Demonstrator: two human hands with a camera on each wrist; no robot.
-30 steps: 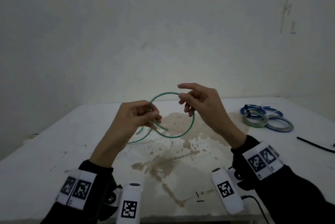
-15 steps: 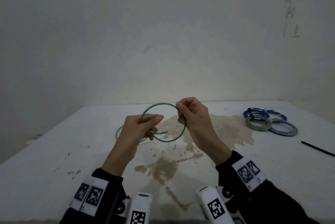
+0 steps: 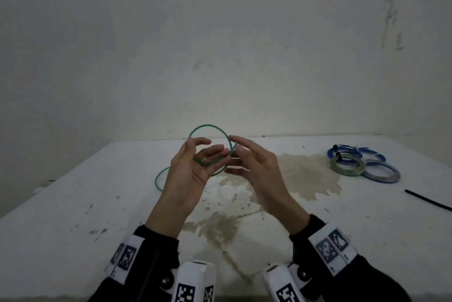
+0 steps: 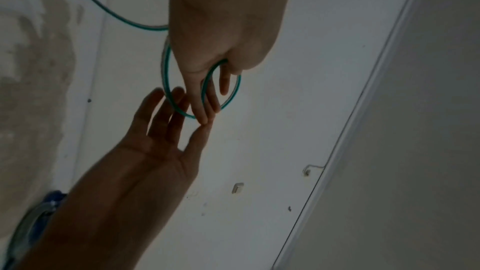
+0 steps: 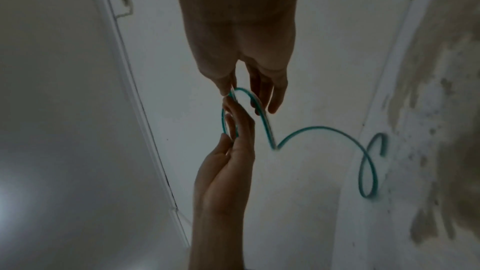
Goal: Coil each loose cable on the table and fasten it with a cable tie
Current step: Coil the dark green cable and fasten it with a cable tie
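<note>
I hold a thin green cable (image 3: pixel 208 125) as a loop above the white table (image 3: pixel 73 204). My left hand (image 3: pixel 215 145) has straight fingers pushed through the loop, and a strand lies across the palm. The left wrist view shows the cable (image 4: pixel 166 73) seated in the crook between thumb and fingers of that hand (image 4: pixel 214 106). My right hand (image 3: pixel 232 147) pinches the loop's right side between thumb and index finger, its other fingers spread. In the right wrist view the cable (image 5: pixel 324 128) runs from that pinch (image 5: pixel 246 100) down to a curled tail on the table.
Three tied coils lie at the far right: a blue one (image 3: pixel 342 153), a grey-green one (image 3: pixel 347 164) and a grey-blue one (image 3: pixel 381 173). A black strip (image 3: pixel 425 200) lies near the right edge. A brown stain (image 3: pixel 305 174) marks the tabletop. A wall stands close behind.
My left hand has gone from a pinch on the cable to straight fingers inside the loop. Both hands rose slightly, and the right hand's fingers spread out.
</note>
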